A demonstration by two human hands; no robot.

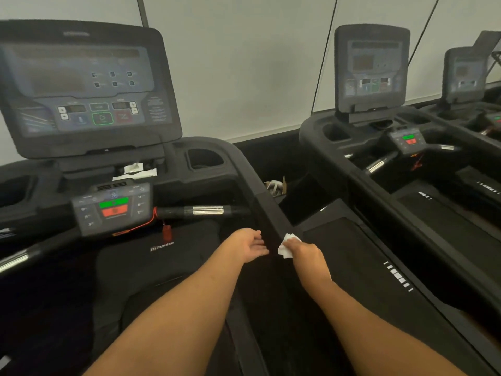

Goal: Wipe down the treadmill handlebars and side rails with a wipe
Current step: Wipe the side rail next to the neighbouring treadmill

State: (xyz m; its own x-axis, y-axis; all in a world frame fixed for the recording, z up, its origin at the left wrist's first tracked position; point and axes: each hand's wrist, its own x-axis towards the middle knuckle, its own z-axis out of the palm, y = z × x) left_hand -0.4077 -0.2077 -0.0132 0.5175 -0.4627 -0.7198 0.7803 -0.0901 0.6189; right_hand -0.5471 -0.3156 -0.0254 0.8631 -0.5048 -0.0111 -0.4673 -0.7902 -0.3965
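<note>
The black treadmill's right side rail [267, 204] runs from the console down toward me. My right hand [305, 252] grips a crumpled white wipe [286, 246] and presses it against the rail's outer side near its lower end. My left hand [253, 244] is on the rail's inner side, fingers relaxed and extended toward the rail, holding nothing. The right front handlebar [206, 210], with a chrome sensor band, crosses just above my left hand. The left handlebar [19, 260] shows at the left edge.
The big console screen [84, 85] and the small control panel [112, 207] with green and red buttons are ahead, a red safety cord [166, 232] hanging below. White paper [135, 172] lies on the console tray. A second treadmill [379, 147] stands to the right.
</note>
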